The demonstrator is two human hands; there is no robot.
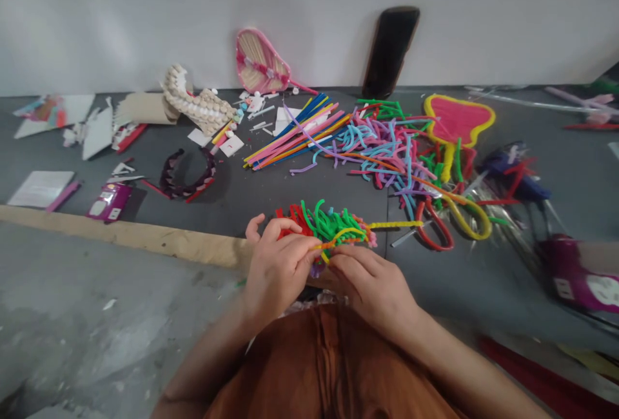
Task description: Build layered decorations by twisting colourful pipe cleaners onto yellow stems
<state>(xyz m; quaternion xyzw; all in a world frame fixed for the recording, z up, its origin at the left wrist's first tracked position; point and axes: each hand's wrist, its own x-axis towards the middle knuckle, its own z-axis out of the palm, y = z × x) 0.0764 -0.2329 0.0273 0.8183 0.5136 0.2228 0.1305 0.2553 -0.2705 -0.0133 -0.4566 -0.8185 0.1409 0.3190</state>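
Note:
At the table's front edge, a bundle of pipe cleaners [333, 222] in red, green and orange is between my hands, with a yellow braided stem [396, 225] pointing right. My left hand [280, 261] has thumb and fingers pinched on an orange and yellow pipe cleaner [342, 236] along the near side of the bundle. The fingers of my right hand [372, 277] are closed on the same pipe cleaner, a little to the right. My hands hide the bundle's near left part, and the fingertips are partly covered.
Behind lie long straight pipe cleaners [294, 138] and a heap of short cut ones [377, 142]. A phone [391, 51] and a pink fan [261, 61] lean on the wall. Left are a dark headband [186, 190] and purple box [110, 202]; right, a pink-yellow shape [457, 121] and glue gun [512, 167].

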